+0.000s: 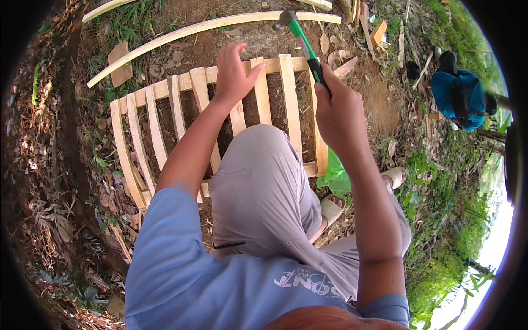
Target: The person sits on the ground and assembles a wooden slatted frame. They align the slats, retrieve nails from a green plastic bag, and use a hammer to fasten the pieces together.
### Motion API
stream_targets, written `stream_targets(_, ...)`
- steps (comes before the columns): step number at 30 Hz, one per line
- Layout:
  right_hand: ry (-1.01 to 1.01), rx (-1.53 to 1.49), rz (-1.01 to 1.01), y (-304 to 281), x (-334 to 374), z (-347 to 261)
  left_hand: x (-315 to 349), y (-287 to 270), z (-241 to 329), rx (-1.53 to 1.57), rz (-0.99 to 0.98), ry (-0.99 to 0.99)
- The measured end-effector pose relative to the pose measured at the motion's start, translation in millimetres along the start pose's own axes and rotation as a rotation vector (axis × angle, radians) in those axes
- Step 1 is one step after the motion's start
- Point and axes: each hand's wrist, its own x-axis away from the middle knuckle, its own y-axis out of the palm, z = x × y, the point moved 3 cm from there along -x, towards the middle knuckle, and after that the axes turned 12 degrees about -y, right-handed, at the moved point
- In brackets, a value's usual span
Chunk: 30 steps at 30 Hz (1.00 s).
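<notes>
My right hand (pixel 340 110) is wrapped round the black grip of a claw hammer (pixel 304 47) with a green shaft. The hammer is raised, its metal head pointing away from me above a long wooden strip. Over the far rail of a slatted wooden frame (pixel 290 99), my left hand (pixel 235 78) has its thumb spread away from the fingers, and I see nothing in it. Whether it touches the wood I cannot tell. The frame lies on the ground with several pale slats across two rails. My bent knee hides part of its near rail.
Beyond the frame lies a long wooden strip (pixel 203 26), with a short board (pixel 120 63) under its left end. A green plastic bag (pixel 335 175) is beside my sandalled foot. Wood offcuts (pixel 378 33) and a blue backpack (pixel 461 99) are at the right, among leaves and grass.
</notes>
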Motion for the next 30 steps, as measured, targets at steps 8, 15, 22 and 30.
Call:
stream_targets(8, -0.029, 0.019, -0.055, 14.6, 9.6, 31.4, 41.7, 21.6, 13.6, -0.377, -0.513, 0.527)
stream_targets(15, -0.026, 0.076, -0.167, 44.1, -30.9, 17.6, 42.2, 28.5, 13.9, -0.412, -0.452, 0.587)
stream_targets(22, -0.062, 0.174, -0.187, 49.9, -44.9, 5.2, 43.5, 31.6, 8.3, -0.424, -0.568, 0.652)
stream_targets(30, -0.148, 0.289, -0.320, 49.2, -66.1, 18.1, 41.3, 33.9, 11.9, -0.414, -0.519, 0.673)
